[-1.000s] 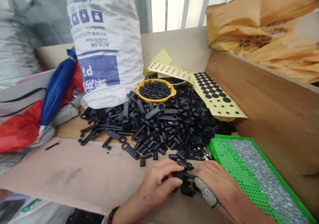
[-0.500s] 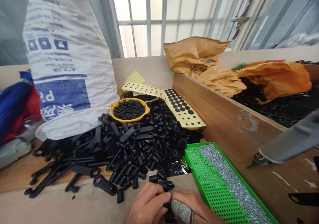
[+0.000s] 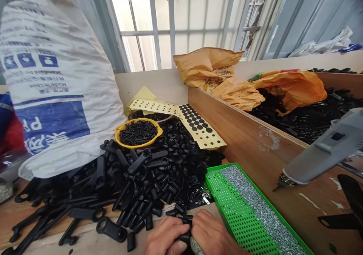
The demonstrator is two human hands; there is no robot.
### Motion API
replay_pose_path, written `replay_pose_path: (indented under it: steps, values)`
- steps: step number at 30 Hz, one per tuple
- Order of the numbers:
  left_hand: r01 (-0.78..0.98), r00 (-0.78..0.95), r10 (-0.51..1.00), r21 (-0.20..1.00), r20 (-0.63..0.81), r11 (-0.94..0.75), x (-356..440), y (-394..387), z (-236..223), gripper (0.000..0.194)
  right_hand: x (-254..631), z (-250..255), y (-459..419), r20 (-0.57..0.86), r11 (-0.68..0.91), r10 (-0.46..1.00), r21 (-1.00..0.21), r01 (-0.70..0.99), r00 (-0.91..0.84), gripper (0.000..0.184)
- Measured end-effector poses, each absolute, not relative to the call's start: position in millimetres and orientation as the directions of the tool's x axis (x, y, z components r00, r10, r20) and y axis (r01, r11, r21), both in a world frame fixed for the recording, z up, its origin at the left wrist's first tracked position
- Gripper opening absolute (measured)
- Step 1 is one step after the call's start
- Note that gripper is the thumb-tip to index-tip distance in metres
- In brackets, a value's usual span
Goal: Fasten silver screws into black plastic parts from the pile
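Note:
At the bottom edge, my left hand [image 3: 164,238] and my right hand [image 3: 214,234] meet over a small black plastic part [image 3: 185,230]. Both hands have their fingers curled around it. My right thumb wears a grey knitted finger cot [image 3: 195,247]. Just beyond my hands spreads a big pile of black plastic parts [image 3: 147,172], made of short sleeves and long levers with ring ends. Right of my hands lies a green perforated tray [image 3: 227,202] with several small silver screws along its right side.
A yellow bowl [image 3: 138,133] of black pins sits behind the pile. A white woven sack [image 3: 48,88] stands at the left. Yellow sheets of black round pads [image 3: 195,124] lean on a wooden partition [image 3: 255,141]. A grey electric screwdriver [image 3: 320,153] hangs at the right. Orange bags [image 3: 227,81] lie beyond.
The view has swung up and to the right, bringing the screwdriver and the far bin into sight. My hands have stayed together on the black part and now sit lower in the picture.

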State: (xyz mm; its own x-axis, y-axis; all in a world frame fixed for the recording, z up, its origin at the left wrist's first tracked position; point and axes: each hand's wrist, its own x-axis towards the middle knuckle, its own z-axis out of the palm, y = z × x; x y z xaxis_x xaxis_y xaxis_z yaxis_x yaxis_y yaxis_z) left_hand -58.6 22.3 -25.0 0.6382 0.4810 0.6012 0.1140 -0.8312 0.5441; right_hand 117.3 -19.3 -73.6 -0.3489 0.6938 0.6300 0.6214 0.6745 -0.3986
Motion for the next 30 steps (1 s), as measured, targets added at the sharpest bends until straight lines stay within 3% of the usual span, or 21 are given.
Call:
replay_pose_path:
  steps: [7, 10, 13, 17, 20, 26, 30]
  values:
    - [0.198, 0.635, 0.398, 0.358, 0.662, -0.912, -53.3, 29.0, -29.4, 0.023, 118.7, -64.3, -10.7, 0.556, 0.628, 0.772, -0.592, 0.505, -0.308, 0.058]
    - [0.170, 0.618, 0.474, 0.481, 0.628, -0.860, -50.1, 27.3, -19.3, 0.021, 124.4, -52.7, -13.5, 0.481, 0.576, 0.817, -0.695, 0.430, -0.319, 0.048]
    - [0.262, 0.573, 0.687, 0.694, 0.447, -0.671, -45.5, 23.9, -9.1, 0.020, 131.7, -50.0, -19.4, 0.459, 0.540, 0.841, -0.751, 0.381, -0.287, 0.039]
    - [0.239, 0.563, 0.776, 0.843, 0.284, -0.482, -38.5, 19.8, -11.2, 0.029, 137.5, -56.3, -28.0, 0.518, 0.584, 0.809, -0.658, 0.474, -0.278, 0.037]
    - [0.219, 0.541, 0.799, 0.873, 0.264, -0.437, -35.2, 14.2, -19.0, 0.026, 136.6, -51.6, -33.9, 0.507, 0.575, 0.816, -0.661, 0.481, -0.278, 0.034]
    - [0.221, 0.574, 0.763, 0.842, 0.296, -0.492, -32.6, 9.4, -21.3, 0.019, 137.7, -30.7, -34.2, 0.301, 0.396, 0.913, -0.813, 0.428, -0.274, 0.025]
    - [0.358, 0.691, 0.703, 0.765, 0.169, -0.535, -25.7, 17.1, -21.9, 0.018, 152.7, -37.9, -33.3, 0.244, 0.393, 0.913, -0.740, 0.547, -0.326, 0.022]
